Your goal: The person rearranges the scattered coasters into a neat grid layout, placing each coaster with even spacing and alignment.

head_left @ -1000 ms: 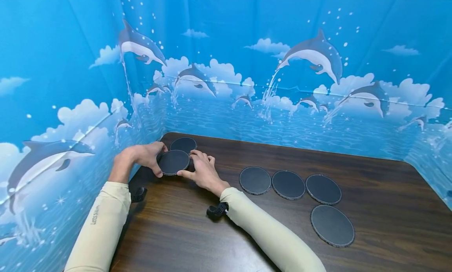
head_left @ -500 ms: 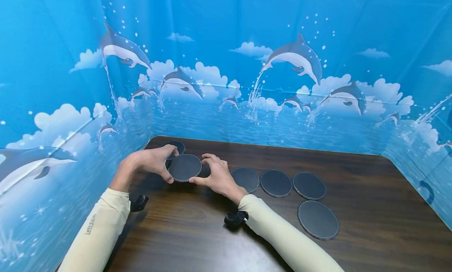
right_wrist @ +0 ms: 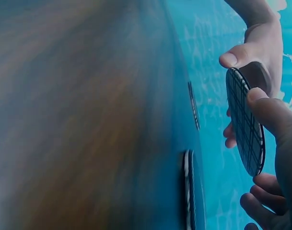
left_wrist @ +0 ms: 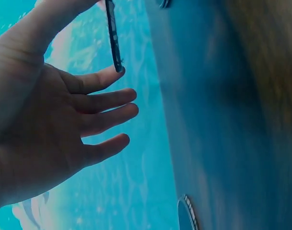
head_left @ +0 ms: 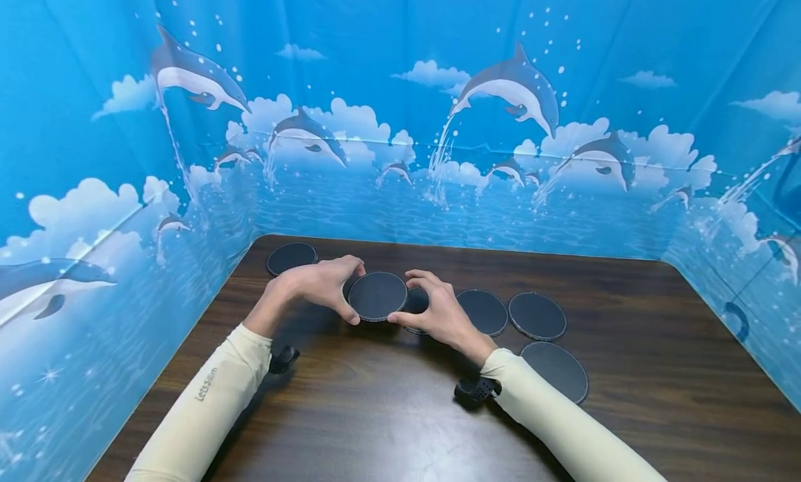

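A round, dark coaster [head_left: 377,296] is held level above the table between both hands. My left hand [head_left: 325,285] grips its left edge with thumb and index finger, while the other fingers stick out straight in the left wrist view. On the opposite side, my right hand [head_left: 441,314] holds the rim between thumb and fingers. The right wrist view shows the coaster's plaid underside [right_wrist: 244,124], tilted on edge by that camera's angle. Another coaster [head_left: 416,300] lies just beyond, partly covered by the right hand.
One coaster [head_left: 290,258] lies near the table's far left corner. To the right are a coaster [head_left: 482,311], a second coaster [head_left: 537,316] and a nearer coaster [head_left: 558,372] partly behind the right sleeve. A blue dolphin-print curtain [head_left: 375,211] borders the brown wooden table [head_left: 350,412].
Both hands have carried the coaster rightward, away from the coaster at the far left corner and toward the row on the right. The head view has shifted slightly too.
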Demonstrator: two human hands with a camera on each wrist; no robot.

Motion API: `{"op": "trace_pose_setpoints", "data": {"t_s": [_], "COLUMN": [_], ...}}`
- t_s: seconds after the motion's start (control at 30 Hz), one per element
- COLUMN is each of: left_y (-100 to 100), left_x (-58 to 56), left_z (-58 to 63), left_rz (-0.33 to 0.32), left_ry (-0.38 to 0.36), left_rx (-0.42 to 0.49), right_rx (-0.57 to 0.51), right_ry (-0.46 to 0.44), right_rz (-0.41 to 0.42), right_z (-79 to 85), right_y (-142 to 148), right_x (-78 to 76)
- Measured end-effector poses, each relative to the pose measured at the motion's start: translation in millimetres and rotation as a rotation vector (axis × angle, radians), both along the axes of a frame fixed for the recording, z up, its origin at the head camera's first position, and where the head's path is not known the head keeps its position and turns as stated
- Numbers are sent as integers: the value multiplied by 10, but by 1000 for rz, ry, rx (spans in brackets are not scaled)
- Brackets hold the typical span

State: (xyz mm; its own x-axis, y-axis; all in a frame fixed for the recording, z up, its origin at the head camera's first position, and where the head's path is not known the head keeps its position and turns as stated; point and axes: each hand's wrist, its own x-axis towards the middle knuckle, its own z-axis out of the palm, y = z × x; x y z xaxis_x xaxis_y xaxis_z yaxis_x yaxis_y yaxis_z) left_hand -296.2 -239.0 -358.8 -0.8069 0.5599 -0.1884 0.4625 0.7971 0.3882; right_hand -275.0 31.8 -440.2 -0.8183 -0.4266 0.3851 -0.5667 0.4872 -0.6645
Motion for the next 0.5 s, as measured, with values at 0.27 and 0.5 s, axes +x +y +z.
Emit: {"op": "trace_pose_setpoints", "data": {"t_s": [0.27, 0.5], "left_y": [341, 621], "left_x": [32, 52], "left_z": [-92, -176], "left_rz": [-63, -122], "left_ry": [74, 127], "left_rx": [26, 36], "right_rx": [5, 27], "right_ry": [25, 34], "right_rz": [-24, -19], "right_z": [-30, -43], "right_y": [409, 777], "right_x": [71, 151]}}
